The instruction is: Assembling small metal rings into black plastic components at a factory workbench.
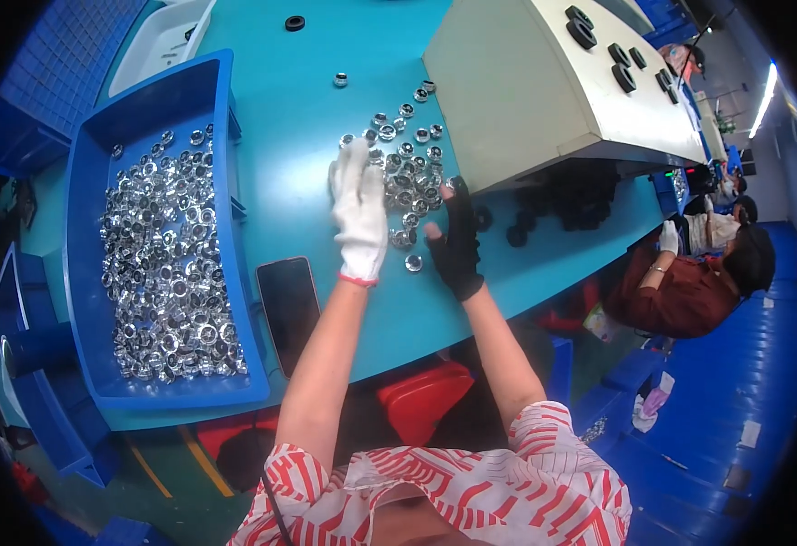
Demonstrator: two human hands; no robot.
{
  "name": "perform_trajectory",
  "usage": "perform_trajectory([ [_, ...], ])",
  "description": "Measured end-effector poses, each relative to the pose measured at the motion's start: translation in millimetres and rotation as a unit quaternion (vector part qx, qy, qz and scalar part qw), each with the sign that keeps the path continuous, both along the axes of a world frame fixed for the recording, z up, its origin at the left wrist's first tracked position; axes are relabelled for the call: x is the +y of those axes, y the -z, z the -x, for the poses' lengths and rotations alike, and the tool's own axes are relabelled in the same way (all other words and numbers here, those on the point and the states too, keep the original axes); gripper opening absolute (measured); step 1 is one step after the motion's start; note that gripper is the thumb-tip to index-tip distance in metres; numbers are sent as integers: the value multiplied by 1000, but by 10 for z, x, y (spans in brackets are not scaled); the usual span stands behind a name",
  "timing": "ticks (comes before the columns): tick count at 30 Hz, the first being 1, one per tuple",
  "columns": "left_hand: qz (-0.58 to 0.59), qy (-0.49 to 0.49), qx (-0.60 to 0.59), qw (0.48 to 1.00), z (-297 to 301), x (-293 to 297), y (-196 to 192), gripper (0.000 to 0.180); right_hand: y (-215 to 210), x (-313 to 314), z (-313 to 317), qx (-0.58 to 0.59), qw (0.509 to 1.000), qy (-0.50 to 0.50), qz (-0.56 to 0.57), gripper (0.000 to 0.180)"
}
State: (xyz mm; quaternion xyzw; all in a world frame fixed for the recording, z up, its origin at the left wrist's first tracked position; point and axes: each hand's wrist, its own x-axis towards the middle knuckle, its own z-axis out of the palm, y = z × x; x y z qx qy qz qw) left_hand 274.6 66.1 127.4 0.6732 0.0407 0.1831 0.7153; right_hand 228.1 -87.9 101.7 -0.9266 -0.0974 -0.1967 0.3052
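My left hand (359, 214), in a white glove, lies against the left side of a loose cluster of small shiny metal rings (405, 193) on the turquoise table. Its fingers stretch forward, and the palm side is hidden. At the cluster's right edge is my right hand (459, 244) in a black glove with bare fingertips. Thumb and forefinger are apart, nothing visible held between them. One loose metal ring (414, 263) sits near the right thumb. A few more rings are scattered farther up the table, including a single ring (340, 80) standing apart.
At left, a blue bin (166, 102) holds many similar rings. A phone (290, 309) lies beside it. The beige housing (517, 100) at right has black rings (623, 78) on top and more black pieces (580, 196) beneath. Behind are a white tray (135, 71) and, farther right, a co-worker (680, 296).
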Motion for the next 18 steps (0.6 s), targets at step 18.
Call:
perform_trajectory([
  [18, 130, 50, 38, 990, 1146, 449, -984, 40, -156, 239, -185, 25, 982, -25, 185, 97],
])
